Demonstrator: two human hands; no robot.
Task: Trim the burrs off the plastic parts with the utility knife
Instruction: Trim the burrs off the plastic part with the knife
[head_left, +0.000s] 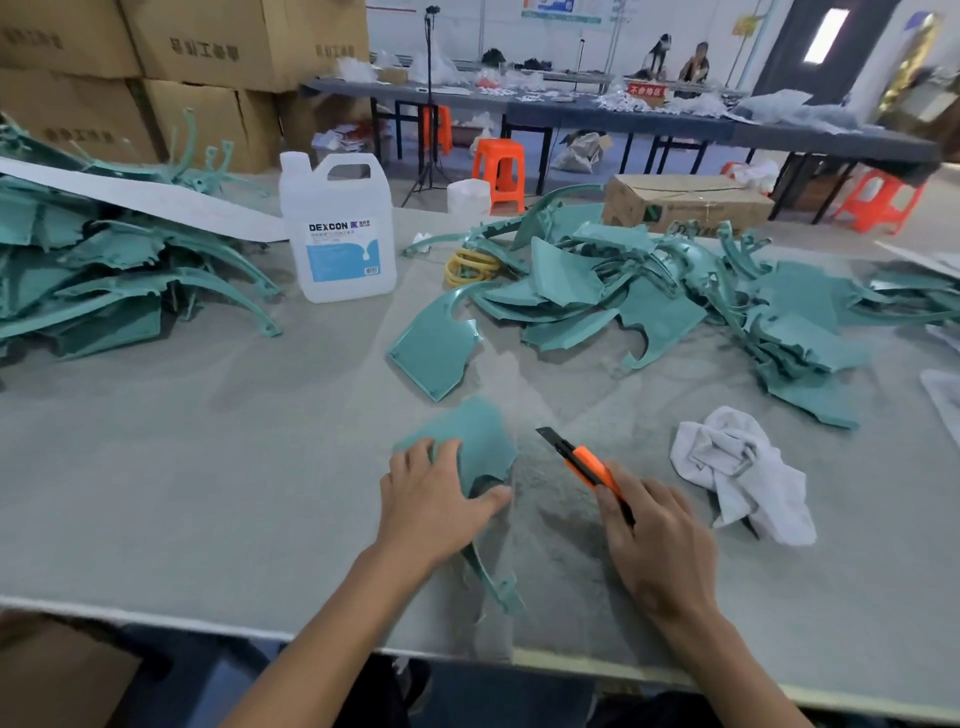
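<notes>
The teal plastic part (475, 447) sits in the lower middle of the frame on the grey felt table (208, 467), a thin curved arm of it poking out below the wrist toward the table's near edge. The left hand (431, 501) holds it down, fingers close together and curled over its left edge, thumb stretched out along the lower right side. The right hand (662, 545) is wrapped tight round the orange utility knife (582, 462), black tip pointing up-left at the part, close but not touching. A crumpled white rag (737, 467) lies just right of that hand. Further up there's a big heap of teal parts (675, 301) at centre right and a second heap (104, 270) at the left edge. Between them stands a white jug (337, 228) with "DEXCON" on its label; the smaller print is too tiny to read. The cardboard boxes (208, 52) at upper left carry printed characters, too blurry for me. A red sign (645, 90) at the far table reads "不合格区".
</notes>
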